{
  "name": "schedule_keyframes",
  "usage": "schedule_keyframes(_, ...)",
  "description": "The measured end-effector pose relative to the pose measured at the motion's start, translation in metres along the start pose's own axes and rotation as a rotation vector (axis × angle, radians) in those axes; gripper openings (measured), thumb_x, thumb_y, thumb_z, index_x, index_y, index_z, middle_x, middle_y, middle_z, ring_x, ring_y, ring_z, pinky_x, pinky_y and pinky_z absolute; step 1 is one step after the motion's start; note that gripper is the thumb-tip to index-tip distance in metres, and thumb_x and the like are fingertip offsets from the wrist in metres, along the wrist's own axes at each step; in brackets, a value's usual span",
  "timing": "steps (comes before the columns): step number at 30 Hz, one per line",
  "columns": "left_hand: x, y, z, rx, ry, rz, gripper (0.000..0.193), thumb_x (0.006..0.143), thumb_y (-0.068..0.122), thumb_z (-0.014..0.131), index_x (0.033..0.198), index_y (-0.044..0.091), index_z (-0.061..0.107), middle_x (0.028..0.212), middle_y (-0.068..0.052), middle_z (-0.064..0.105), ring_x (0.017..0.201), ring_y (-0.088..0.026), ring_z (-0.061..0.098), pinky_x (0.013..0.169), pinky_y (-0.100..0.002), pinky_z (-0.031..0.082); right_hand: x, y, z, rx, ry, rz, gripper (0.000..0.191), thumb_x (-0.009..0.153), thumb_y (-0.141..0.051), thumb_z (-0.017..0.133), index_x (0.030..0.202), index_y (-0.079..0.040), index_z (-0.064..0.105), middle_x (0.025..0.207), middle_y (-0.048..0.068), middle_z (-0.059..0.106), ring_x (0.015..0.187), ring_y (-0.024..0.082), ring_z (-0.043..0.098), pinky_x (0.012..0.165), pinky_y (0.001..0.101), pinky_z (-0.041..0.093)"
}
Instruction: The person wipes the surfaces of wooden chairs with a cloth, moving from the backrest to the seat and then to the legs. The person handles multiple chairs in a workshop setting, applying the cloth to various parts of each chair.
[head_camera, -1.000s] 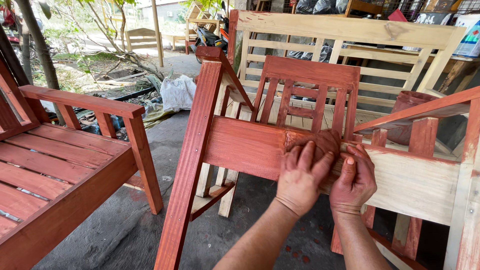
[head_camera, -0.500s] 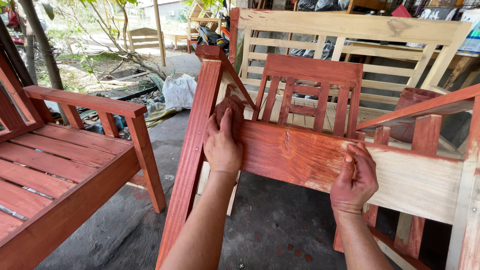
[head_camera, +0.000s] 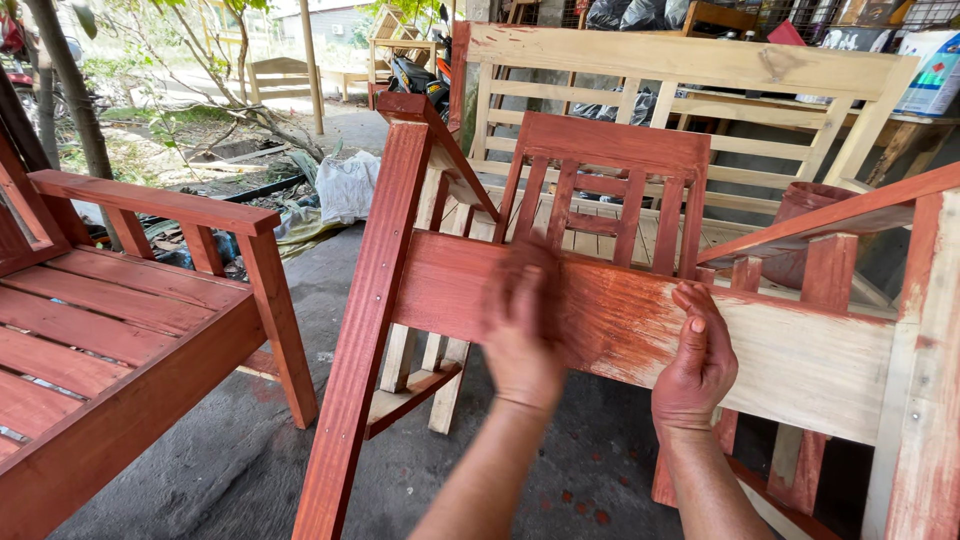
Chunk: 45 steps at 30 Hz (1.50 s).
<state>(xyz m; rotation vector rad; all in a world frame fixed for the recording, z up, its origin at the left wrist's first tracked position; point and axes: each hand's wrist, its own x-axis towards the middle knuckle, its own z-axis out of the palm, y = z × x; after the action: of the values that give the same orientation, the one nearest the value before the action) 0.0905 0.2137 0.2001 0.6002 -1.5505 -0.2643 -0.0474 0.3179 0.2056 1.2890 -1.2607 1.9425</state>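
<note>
A red bench (head_camera: 110, 330) stands at left. The left hand (head_camera: 522, 325), blurred, presses against the chair's front rail (head_camera: 620, 320); its grip cannot be told. Just right, the right hand (head_camera: 697, 362) grips the rail's stained-to-bare edge, fingers curled.

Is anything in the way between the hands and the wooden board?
No. The left hand, blurred, lies on the red part of the board, and the right hand grips its face beside the bare wood. Nothing sits between them.

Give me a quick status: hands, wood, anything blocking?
Left hand blurred, flat on the plank. Right hand grips its unstained part. Nothing blocking.
</note>
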Motion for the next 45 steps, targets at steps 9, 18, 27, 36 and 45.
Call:
schedule_keyframes(9,-0.034,0.033,0.021,0.063,-0.361,0.354,0.082,0.07,0.009,0.076,0.148,0.025,0.052,0.151,-0.023,0.044,0.14,-0.046,0.041,0.119,-0.066,0.029,0.003,0.01,-0.008,0.056,0.011,0.08,0.036,0.113,-0.027,0.051,0.124,0.002,0.068,0.135,0.012,0.067,0.141,0.026,0.055,0.119,0.0388,0.043)
schedule_keyframes(18,0.033,-0.082,-0.036,0.208,0.227,-0.131,0.078,0.07,-0.005,0.068,0.141,0.026,0.061,0.145,-0.015,0.056,0.136,-0.04,0.049,0.115,-0.05,0.045,0.006,0.01,-0.014,0.21,-0.039,0.176,0.036,0.111,-0.027,0.051,0.128,0.002,0.066,0.138,0.011,0.066,0.139,0.024,0.055,0.121,0.0381,0.042)
schedule_keyframes(27,0.003,0.009,0.019,0.029,0.1,-0.121,0.091,0.055,0.001,0.077,0.141,0.024,0.058,0.149,-0.02,0.049,0.138,-0.046,0.044,0.118,-0.052,0.035,0.027,0.011,-0.084,0.167,-0.027,0.253,0.062,0.109,-0.049,0.044,0.143,0.001,0.056,0.149,0.011,0.058,0.144,0.022,0.049,0.124,0.0389,0.034)
schedule_keyframes(36,-0.068,0.146,0.119,0.016,-0.363,0.209,0.074,0.079,0.011,0.064,0.15,0.026,0.051,0.159,-0.025,0.035,0.141,-0.051,0.035,0.116,-0.064,0.027,0.037,0.014,-0.148,0.078,0.166,0.343,0.06,0.111,-0.042,0.039,0.153,0.0,0.044,0.16,0.013,0.046,0.151,0.023,0.04,0.125,0.0377,0.027)
schedule_keyframes(45,-0.073,0.141,0.121,-0.082,-0.462,0.418,0.067,0.084,0.014,0.066,0.148,0.03,0.056,0.157,-0.019,0.045,0.142,-0.042,0.043,0.117,-0.057,0.035,0.035,0.027,-0.154,0.169,0.288,0.349,0.053,0.111,-0.035,0.04,0.15,0.0,0.045,0.156,0.018,0.049,0.148,0.028,0.046,0.125,0.0398,0.034)
